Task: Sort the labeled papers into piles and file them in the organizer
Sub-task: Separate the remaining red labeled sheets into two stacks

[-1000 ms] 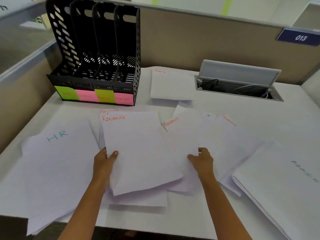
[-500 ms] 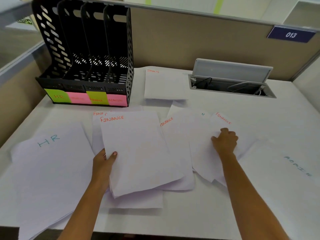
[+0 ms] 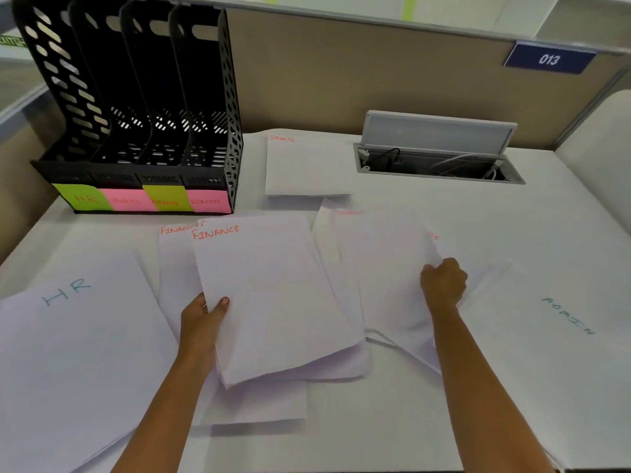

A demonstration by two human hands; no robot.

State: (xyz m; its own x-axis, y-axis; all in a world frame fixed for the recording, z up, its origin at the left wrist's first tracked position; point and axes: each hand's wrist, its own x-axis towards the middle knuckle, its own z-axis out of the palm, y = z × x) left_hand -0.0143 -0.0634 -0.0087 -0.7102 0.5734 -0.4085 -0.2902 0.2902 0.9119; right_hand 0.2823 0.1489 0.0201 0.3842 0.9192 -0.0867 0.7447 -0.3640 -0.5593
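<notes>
One black organizer [image 3: 136, 107], upper left, has four slots [image 3: 150, 80] and four sticky labels [image 3: 143, 199]: two green, two pink. Four labeled stacks: HR pile [image 3: 78, 336], FINANCE pile [image 3: 273, 302], SPORTS pile [image 3: 307, 165], ADMIN pile [image 3: 563, 336]. Loose sheets [image 3: 382, 268] at centre: number unclear. Two hands: left hand [image 3: 201, 315], right hand [image 3: 444, 283].

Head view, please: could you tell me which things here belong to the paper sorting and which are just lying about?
Belongs to the job: FINANCE stack, loose sheets, HR pile, SPORTS pile, ADMIN pile, black organizer with labelled slots.

Just lying about: open cable hatch, 013 sign.
</notes>
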